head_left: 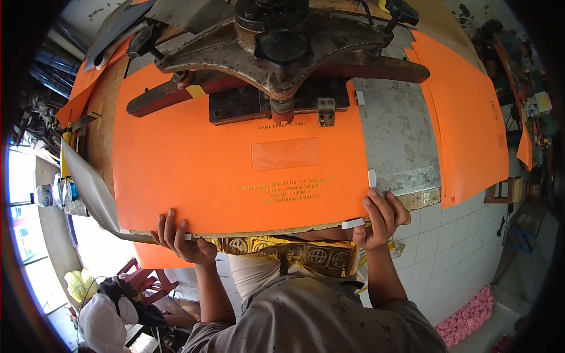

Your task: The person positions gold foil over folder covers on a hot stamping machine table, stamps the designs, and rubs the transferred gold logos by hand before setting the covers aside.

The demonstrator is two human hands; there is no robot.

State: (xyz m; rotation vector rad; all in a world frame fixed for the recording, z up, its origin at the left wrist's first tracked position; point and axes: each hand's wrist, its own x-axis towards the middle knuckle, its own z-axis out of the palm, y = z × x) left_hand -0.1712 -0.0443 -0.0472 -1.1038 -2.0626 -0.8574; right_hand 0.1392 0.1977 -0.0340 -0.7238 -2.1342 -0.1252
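Observation:
A large orange sheet (182, 176) lies flat beneath a heavy metal press (276, 65). It carries gold lettering and a clear rectangular window (285, 154). At the sheet's near left edge, my left hand (183, 240) has its fingers over the edge, with the thumb by a small white block. My right hand (382, 220) grips the near right corner, fingers curled on the side edge and thumb at the front. White stops sit beside it, one on the front edge (353, 223) and another along the side (372, 178).
More orange sheets (471, 123) are stacked on the right, and others (94, 88) lie at the far left. A grey metal plate (400, 129) shows right of the press. Gold foil (294, 250) hangs below the front edge. Another person (109, 317) is at lower left.

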